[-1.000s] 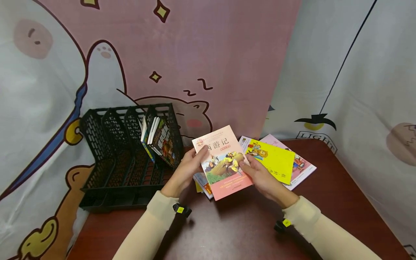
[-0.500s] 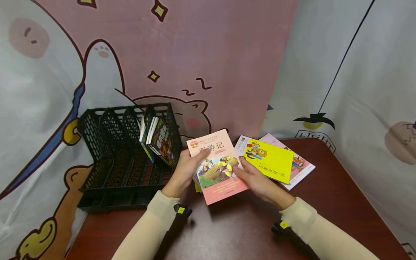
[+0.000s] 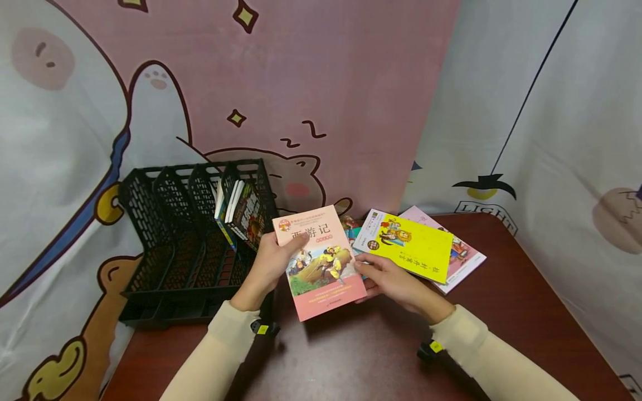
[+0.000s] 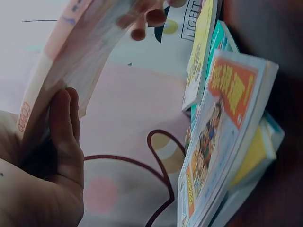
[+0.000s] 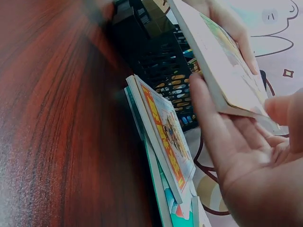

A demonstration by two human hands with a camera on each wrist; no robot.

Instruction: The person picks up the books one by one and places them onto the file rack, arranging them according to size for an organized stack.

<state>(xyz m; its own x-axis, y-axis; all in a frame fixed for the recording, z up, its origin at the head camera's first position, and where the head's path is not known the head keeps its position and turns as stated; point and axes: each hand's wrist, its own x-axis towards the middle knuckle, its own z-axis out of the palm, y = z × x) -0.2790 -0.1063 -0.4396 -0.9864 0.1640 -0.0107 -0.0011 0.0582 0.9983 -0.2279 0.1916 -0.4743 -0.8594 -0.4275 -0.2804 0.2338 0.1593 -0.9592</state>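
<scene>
head view: pink book (image 3: 321, 264), titled 西游记, above table (image 3: 391, 356), pinched by left hand (image 3: 268, 264); right hand (image 3: 396, 281) at edge, grip unclear; "light" on backdrop (image 3: 484, 208). wrist views only: orange-panelled book (image 4: 215, 132) atop others.

Open at far left and front; obstructed at centre and right.
Enterable from above at the left-hand slots of the black rack (image 3: 180, 217); obstructed at its right end by standing books (image 3: 248, 217). Passable over the front of the table (image 3: 321, 367), between the sleeves (image 3: 213, 353). Blocked beneath the held pink book (image 3: 321, 264) by stacked books (image 4: 213, 132), and farther right by the yellow book (image 3: 418, 248).
</scene>
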